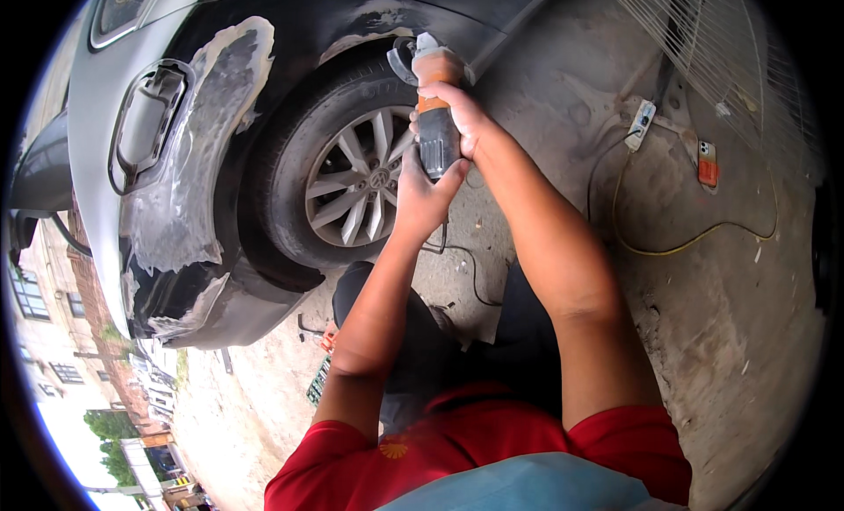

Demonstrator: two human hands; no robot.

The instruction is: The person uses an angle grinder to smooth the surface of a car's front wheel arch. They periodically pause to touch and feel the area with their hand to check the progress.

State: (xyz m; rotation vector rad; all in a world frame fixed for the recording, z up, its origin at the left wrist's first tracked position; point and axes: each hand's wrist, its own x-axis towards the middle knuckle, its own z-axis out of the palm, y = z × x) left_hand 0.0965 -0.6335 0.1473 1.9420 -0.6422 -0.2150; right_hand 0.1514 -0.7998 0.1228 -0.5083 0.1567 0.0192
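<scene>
Both my hands grip an orange and black angle grinder [439, 142], its head up against the edge of the car's wheel arch. My left hand [424, 190] wraps round the lower, dark end of the body. Higher up, my right hand [466, 120] closes round the orange part near the head. The disc side faces the dark fender [369, 21], where paint is sanded back to a pale patch along the arch. Just below and left of the tool is the tyre [281, 173] with its silver spoked wheel rim [350, 188]. The exact contact of disc and panel is hard to make out.
A bare, sanded patch [189, 173] covers the panel around the fuel-door opening [149, 129]. A power strip [641, 124] with a yellow cable [668, 252] and a phone [707, 164] lie at right, beside a wire fan guard [703, 45]. A dark cord [475, 269] hangs below the grinder.
</scene>
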